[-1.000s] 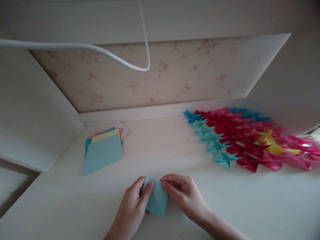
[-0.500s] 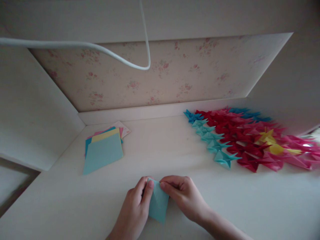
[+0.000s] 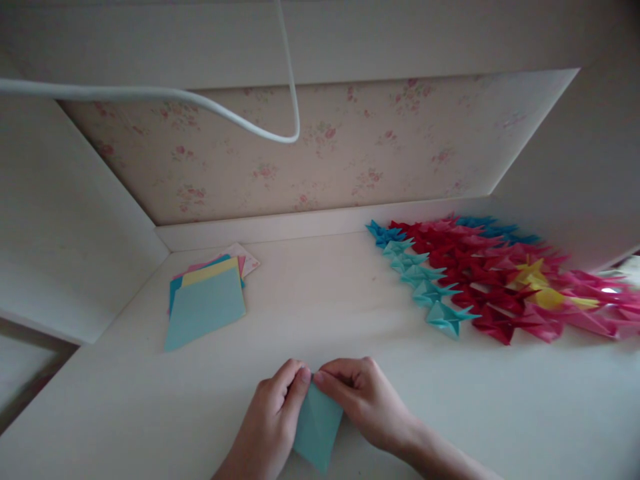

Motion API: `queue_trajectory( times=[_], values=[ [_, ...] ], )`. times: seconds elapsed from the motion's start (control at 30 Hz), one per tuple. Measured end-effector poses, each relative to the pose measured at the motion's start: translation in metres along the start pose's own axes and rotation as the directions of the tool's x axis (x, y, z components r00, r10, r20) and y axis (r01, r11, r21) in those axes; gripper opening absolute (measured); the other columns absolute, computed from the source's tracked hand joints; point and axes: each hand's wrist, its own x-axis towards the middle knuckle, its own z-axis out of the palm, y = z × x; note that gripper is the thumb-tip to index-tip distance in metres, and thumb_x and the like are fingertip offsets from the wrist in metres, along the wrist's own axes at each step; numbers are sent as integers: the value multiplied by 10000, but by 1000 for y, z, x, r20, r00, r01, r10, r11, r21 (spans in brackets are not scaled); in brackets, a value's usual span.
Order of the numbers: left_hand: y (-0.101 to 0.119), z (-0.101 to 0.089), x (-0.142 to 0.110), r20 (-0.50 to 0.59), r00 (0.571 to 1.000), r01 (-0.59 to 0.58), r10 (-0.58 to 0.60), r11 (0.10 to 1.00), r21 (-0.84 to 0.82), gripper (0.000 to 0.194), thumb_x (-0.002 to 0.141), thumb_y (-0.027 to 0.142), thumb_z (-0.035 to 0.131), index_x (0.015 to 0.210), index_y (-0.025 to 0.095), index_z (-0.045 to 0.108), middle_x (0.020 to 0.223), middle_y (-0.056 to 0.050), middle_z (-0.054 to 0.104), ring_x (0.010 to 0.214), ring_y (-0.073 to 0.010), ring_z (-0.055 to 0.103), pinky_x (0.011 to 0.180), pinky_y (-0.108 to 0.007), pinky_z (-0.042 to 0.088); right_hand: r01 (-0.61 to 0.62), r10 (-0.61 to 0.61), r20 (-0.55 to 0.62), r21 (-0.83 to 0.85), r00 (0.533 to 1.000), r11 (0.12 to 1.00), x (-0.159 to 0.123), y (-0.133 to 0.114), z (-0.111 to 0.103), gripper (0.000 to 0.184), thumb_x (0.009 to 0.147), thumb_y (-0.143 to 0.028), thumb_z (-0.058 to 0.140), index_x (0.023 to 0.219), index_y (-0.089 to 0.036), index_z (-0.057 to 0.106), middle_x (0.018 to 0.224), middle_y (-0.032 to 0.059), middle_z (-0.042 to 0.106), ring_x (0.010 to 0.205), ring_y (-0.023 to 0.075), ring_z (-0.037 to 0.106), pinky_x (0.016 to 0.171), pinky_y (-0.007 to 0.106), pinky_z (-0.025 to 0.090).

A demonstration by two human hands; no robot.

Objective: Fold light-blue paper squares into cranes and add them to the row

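Note:
A light teal sheet of origami paper [image 3: 320, 423] with crease lines hangs between my two hands, close to the front of the white table. My left hand [image 3: 280, 403] pinches its upper left corner between thumb and fingers. At the upper right edge, thumb and forefinger of my right hand [image 3: 363, 400] pinch the same paper. The fingertips of both hands almost meet at the top of the sheet. The lower point of the paper angles down toward me.
A stack of coloured paper sheets [image 3: 207, 303] lies at the left, teal on top. Rows of folded paper cranes [image 3: 500, 287] in teal, red, pink, blue and yellow fill the right side. A white cable [image 3: 240, 120] hangs across the flowered back wall [image 3: 330, 160].
My right hand has moved slightly left, bringing its fingertips closer to my left ones. The top of the paper is drawn in, and its lower point sits nearer me.

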Motion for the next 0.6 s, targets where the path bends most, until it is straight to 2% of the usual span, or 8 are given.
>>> queue_trajectory(
  times=[0.1, 0.2, 0.27, 0.37, 0.5, 0.6],
  values=[
    [2, 0, -1, 12, 1000, 17, -17, 998, -58, 385, 972, 481, 408, 717, 215, 519, 630, 25, 460, 617, -164, 468, 574, -231, 356, 23, -24, -8, -29, 1000, 999, -1, -3, -1, 481, 943, -449, 504, 551, -180, 434, 587, -48, 258, 555, 103, 235, 502, 262, 199],
    [0, -1, 0, -27, 999, 24, -27, 994, -104, 388, 965, 500, 423, 721, 212, 514, 644, 26, 454, 624, -161, 457, 584, -230, 360, 8, -8, -14, -7, 1000, 1000, -1, -5, -2, 464, 933, -452, 518, 561, -178, 475, 566, -48, 302, 538, 101, 272, 491, 250, 216],
    [-4, -4, 2, -72, 996, 39, -50, 989, -144, 385, 956, 518, 438, 732, 213, 511, 653, 30, 449, 618, -157, 447, 582, -228, 364, -26, 26, -6, 59, 1000, 998, 0, -5, -2, 434, 923, -461, 534, 598, -173, 549, 548, -37, 413, 523, 104, 376, 497, 232, 290],
    [-10, -11, 7, -162, 983, 53, -85, 980, -194, 389, 937, 541, 467, 728, 214, 500, 652, 39, 429, 607, -152, 427, 573, -223, 365, -62, 60, 14, 162, 998, 985, 1, -4, -3, 423, 915, -484, 542, 652, -165, 633, 604, 20, 614, 577, 143, 561, 588, 251, 442],
    [-10, -17, 10, -225, 968, 51, -106, 971, -235, 383, 910, 544, 515, 723, 209, 517, 656, 38, 444, 615, -152, 427, 568, -218, 368, -62, 75, -49, 235, 996, 970, 1, -2, -5, 429, 878, -529, 586, 666, -161, 648, 636, 48, 666, 615, 161, 612, 630, 277, 485],
    [-5, -17, 10, -197, 971, 74, -136, 953, -292, 374, 894, 525, 557, 706, 203, 530, 649, 36, 465, 621, -148, 440, 564, -211, 372, -38, 74, -97, 333, 993, 942, 1, -3, -8, 374, 863, -532, 613, 861, -165, 681, 741, 49, 688, 665, 163, 631, 655, 285, 497]
  ],
)
